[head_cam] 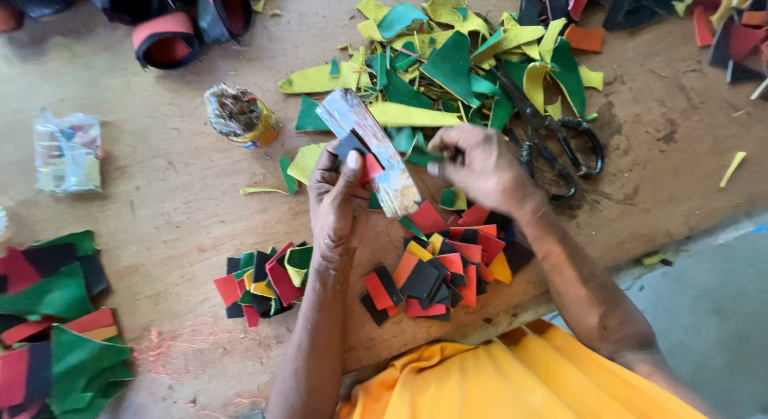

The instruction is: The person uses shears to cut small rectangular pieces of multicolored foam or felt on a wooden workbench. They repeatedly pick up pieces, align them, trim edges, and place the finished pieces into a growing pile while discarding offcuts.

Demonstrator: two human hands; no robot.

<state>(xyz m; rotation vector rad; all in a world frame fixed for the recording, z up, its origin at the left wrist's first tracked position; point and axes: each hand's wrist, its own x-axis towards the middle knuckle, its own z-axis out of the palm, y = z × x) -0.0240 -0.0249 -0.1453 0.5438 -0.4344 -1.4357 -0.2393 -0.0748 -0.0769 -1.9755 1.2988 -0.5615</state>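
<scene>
My left hand (336,207) holds small black and red cut pieces (358,153) between thumb and fingers, pressed against a long, paint-smeared strip (370,147) that slants across the wooden table. My right hand (480,167) hovers just to the right with its fingers curled near the strip's lower end, over green scraps; what it pinches, if anything, is too small to tell. Below the hands lie two heaps of small cut squares in red, black, yellow and green, one heap (432,267) at the centre and another (264,283) to its left.
Black scissors (552,139) lie right of my right hand on green and yellow offcuts (448,59). A smeared glue tin (240,115) and a plastic packet (68,151) sit to the left. Layered fabric pieces (56,323) fill the lower left corner; dark rolls (168,35) lie top left.
</scene>
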